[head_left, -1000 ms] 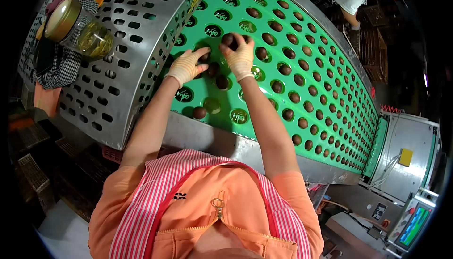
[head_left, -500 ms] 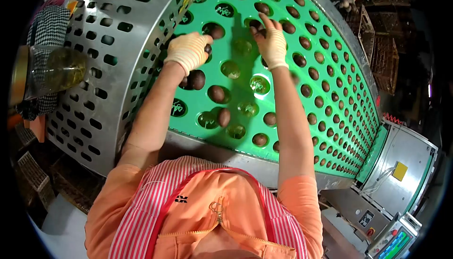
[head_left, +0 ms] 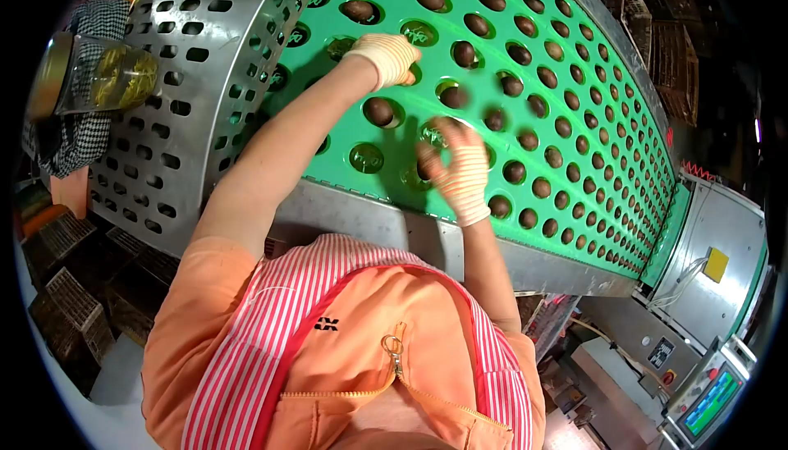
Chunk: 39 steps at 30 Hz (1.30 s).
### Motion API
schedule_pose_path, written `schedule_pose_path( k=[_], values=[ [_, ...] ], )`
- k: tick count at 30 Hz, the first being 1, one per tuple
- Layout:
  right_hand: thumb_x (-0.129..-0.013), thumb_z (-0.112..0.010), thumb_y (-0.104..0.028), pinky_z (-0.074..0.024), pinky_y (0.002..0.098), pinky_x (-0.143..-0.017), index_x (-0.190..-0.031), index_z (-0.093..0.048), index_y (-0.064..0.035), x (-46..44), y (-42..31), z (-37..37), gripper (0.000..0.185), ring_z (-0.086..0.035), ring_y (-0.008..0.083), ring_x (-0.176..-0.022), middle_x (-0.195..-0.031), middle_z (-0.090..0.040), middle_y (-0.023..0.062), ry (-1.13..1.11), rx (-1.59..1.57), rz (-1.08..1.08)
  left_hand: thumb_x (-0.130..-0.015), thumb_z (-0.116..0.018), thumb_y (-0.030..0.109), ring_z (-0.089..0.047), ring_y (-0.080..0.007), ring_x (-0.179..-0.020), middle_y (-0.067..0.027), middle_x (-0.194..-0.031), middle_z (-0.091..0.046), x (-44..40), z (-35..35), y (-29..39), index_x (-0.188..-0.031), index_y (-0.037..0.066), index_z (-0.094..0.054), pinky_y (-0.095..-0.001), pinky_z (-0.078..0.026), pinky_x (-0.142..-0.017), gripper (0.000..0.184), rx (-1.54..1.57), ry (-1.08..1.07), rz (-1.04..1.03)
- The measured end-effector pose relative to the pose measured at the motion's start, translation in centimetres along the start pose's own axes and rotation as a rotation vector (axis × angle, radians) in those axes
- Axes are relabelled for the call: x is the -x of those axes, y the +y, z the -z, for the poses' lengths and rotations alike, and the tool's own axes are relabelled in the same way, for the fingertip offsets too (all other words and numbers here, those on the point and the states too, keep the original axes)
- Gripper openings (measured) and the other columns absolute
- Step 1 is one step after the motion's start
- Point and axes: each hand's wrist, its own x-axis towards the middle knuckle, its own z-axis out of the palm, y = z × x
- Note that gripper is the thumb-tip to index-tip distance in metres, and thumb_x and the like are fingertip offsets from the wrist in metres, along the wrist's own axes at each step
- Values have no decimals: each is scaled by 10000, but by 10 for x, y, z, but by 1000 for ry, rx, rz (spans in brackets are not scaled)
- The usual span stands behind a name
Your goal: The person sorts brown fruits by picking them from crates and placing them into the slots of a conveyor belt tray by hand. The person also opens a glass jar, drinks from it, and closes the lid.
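Observation:
A green panel (head_left: 394, 142) has rows of round holes, many with a dark brown egg-like ball in them. My left hand (head_left: 386, 59), in a cream striped glove with bare fingertips, is over the upper middle of the panel; its fingers are bent down and what they hold, if anything, is hidden. Lower and to the right, my right hand (head_left: 460, 169) is in a like glove, fingers apart and blurred, beside a partly hidden dark ball. Between the hands sits a brown ball (head_left: 379, 111) in its hole. Another ball (head_left: 452, 95) lies above my right hand.
A perforated metal cover (head_left: 185, 81) rises at the left. On it are a glass jar (head_left: 123, 78) with a gold lid and a checkered cloth (head_left: 82, 134). A metal cabinet (head_left: 706, 228) and a lit screen (head_left: 712, 403) stand at the right. Crates (head_left: 675, 73) are beyond the panel.
My left hand has moved right across the panel. My right hand has come down toward the near edge, its fingers spread. Some balls near it are blurred. The co-worker is mostly out of view.

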Motion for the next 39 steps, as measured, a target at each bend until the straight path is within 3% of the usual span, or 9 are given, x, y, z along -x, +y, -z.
schedule_pose_path(
  k=[3,5,9,11,15,20,25,27,39],
  values=[
    [-742,-742,-180,-466,468,-943,-1223,-605,-180,37,5,-30,500,-516,375,-1132,-1288,-517,161,-306,304,-26,-884,-599,245,-575,-325,-1107,-89,-1242,-557,-11,10,3,-1270,204,-554,-463,-488,-905,391,-4,67,-25],
    [-709,-743,-122,-471,476,-927,-1234,-573,-141,53,16,-46,552,-501,404,-1133,-1276,-506,182,-189,228,29,-887,-572,183,-484,-306,-1234,-73,-1334,-501,-35,-11,-14,-1340,238,-504,-483,-424,-988,461,-123,356,-328],
    [-733,-750,-138,-454,487,-925,-1268,-547,-153,73,11,-49,572,-502,400,-1104,-1249,-505,183,21,221,-184,-888,-522,106,-419,-289,-1307,-49,-1437,-405,-51,-33,-18,-1429,268,-383,-505,-370,-1047,582,-113,294,-252],
    [-739,-750,-160,-458,484,-905,-1225,-564,-144,76,6,-30,521,-516,391,-1091,-1200,-550,154,-149,309,-291,-881,-523,142,-483,-347,-1223,-107,-1413,-430,-32,-42,-32,-1401,230,-437,-461,-427,-1017,535,251,668,-240],
    [-767,-677,-82,-483,475,-863,-1201,-578,-151,85,16,-32,450,-562,380,-1011,-1142,-578,143,-144,257,-169,-878,-597,220,-499,-361,-1185,-153,-1267,-541,69,-37,-29,-1314,189,-543,-448,-429,-1005,440,316,469,281],
    [-785,-606,-4,-485,472,-900,-1230,-587,-163,80,17,-37,472,-560,404,-1055,-1273,-542,165,-221,257,-16,-793,-694,168,-512,-359,-1110,-128,-1204,-560,106,-82,-36,-1227,172,-583,-447,-442,-976,448,298,397,81],
    [-758,-684,-34,-473,461,-932,-1223,-596,-144,101,-3,-23,486,-543,418,-1107,-1288,-516,217,193,20,-109,-808,-640,117,-506,-351,-1127,-122,-1192,-575,103,-88,9,-1186,114,-579,-443,-429,-968,383,361,672,-381],
    [-759,-692,-41,-471,461,-931,-1227,-594,-139,112,-5,-22,488,-538,418,-1118,-1288,-515,216,250,-74,-129,-814,-612,95,-509,-342,-1125,-120,-1173,-585,87,-89,46,-1180,107,-579,-435,-437,-959,367,192,451,-468],
    [-842,-644,-17,-488,363,-895,-1124,-647,-1,297,25,17,283,-590,272,-1038,-1204,-573,164,695,-213,-612,-852,-645,236,-476,-367,-1106,-140,-1249,-456,111,-140,48,-1319,169,-500,-473,-447,-954,493,9,389,-100]
  ],
)
